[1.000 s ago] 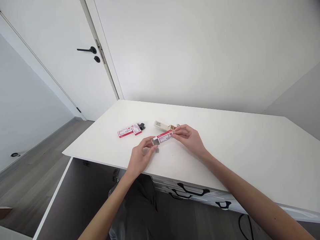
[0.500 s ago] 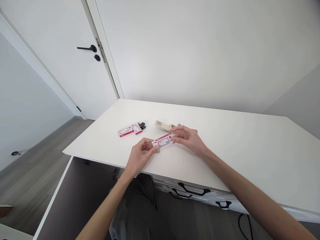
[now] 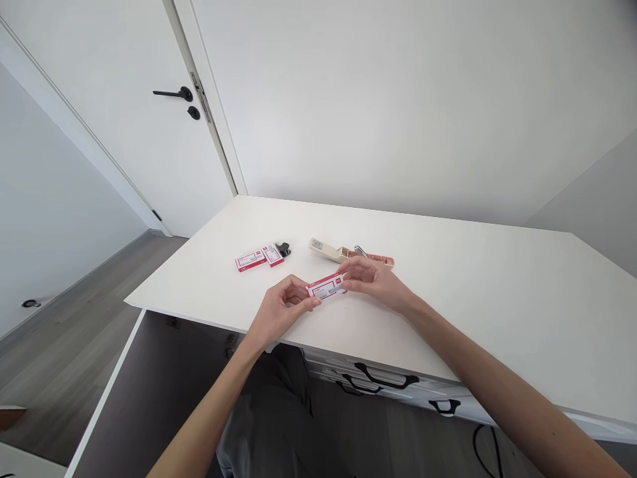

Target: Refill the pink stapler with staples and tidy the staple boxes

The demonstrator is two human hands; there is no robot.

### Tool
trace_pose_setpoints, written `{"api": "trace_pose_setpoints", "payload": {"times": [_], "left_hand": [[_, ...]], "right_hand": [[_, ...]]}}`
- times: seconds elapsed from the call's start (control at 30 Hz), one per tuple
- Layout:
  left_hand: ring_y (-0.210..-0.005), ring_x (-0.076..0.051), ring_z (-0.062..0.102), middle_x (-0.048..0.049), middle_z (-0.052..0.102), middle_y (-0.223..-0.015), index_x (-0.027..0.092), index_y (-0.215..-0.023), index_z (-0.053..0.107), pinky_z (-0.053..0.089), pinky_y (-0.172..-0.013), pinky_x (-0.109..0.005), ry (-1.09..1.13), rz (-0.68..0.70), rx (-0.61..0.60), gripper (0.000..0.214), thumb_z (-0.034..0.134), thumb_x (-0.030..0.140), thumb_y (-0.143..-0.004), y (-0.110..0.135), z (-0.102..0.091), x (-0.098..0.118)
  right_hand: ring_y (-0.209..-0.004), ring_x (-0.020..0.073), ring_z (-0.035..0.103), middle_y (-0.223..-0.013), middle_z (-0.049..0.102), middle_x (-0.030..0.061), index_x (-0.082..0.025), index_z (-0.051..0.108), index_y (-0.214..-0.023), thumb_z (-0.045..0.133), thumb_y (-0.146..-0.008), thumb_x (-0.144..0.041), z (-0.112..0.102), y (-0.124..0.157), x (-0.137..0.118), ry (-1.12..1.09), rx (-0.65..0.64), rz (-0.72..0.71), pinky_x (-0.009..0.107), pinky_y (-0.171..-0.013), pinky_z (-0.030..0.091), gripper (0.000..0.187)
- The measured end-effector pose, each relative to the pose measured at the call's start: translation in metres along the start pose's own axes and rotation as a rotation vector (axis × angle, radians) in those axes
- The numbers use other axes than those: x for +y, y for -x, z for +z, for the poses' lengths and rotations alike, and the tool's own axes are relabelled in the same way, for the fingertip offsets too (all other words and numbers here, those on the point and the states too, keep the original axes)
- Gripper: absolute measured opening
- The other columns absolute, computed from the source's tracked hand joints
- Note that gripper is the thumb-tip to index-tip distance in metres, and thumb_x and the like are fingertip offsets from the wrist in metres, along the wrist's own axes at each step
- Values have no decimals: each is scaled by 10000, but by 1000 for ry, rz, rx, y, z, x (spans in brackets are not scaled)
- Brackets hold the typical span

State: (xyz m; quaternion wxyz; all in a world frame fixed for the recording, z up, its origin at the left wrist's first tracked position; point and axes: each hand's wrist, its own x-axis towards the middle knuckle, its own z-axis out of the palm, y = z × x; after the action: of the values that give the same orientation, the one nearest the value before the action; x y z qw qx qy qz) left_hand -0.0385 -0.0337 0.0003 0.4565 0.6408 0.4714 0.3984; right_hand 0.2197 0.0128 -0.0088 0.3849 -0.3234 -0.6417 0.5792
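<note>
A small red-and-white staple box (image 3: 324,287) is held just above the white tabletop, tilted up to the right. The thumb and fingers of my left hand (image 3: 284,307) pinch its left end. At the other end, my right hand (image 3: 373,284) grips it between thumb and fingers. Right behind my hands lies a stapler (image 3: 326,249), folded wide open, with a beige arm, a pink arm and a metal part standing up. My right fingers partly cover the view of it.
To the left lie two more red-and-white boxes, one longer (image 3: 250,260) and one shorter (image 3: 273,255). A small black clip-like tool (image 3: 283,249) touches or nearly touches the shorter one. Below the tabletop (image 3: 472,299) are drawers with black handles (image 3: 385,377) and an open cabinet door (image 3: 112,385).
The white flap and grey piece at the box's left end no longer show; that end looks closed. My right hand has dropped slightly, uncovering more of the stapler's pink arm.
</note>
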Motion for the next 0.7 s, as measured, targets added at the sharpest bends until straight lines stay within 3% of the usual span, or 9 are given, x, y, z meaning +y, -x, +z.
{"api": "trace_pose_setpoints", "payload": {"times": [0.2,0.33,0.53,0.7], "left_hand": [[-729,-190,705,-34,774,-832,216,-939,672,541,-685,-320,0,-14,-92,403,879,507,-751,2,-3,2],[-682,-193,704,-26,753,-765,217,-924,661,558,-685,-334,-9,-13,-77,398,761,596,-850,2,0,5],[-649,-166,627,1,690,-733,222,-1001,636,503,-672,-300,-132,-1,190,425,581,642,-963,3,-2,5],[-685,-171,574,41,604,-713,238,-1272,573,436,-677,-290,-433,22,379,413,501,549,-1012,9,-36,-7]], "right_hand": [[-986,227,759,-1070,780,52,-247,708,-1113,844,-844,-450,0,0,3,-27,-55,2,445,-928,629,364],[-969,228,760,-1058,783,56,-243,705,-1124,841,-844,-461,0,-2,4,-1,-74,7,455,-933,633,380],[-873,216,770,-1147,768,84,-249,658,-1254,792,-884,-472,2,-2,8,27,-64,14,478,-892,646,452],[-959,225,749,-1104,767,74,-252,709,-1160,757,-911,-446,7,1,8,192,-6,-8,451,-931,614,319]]}}
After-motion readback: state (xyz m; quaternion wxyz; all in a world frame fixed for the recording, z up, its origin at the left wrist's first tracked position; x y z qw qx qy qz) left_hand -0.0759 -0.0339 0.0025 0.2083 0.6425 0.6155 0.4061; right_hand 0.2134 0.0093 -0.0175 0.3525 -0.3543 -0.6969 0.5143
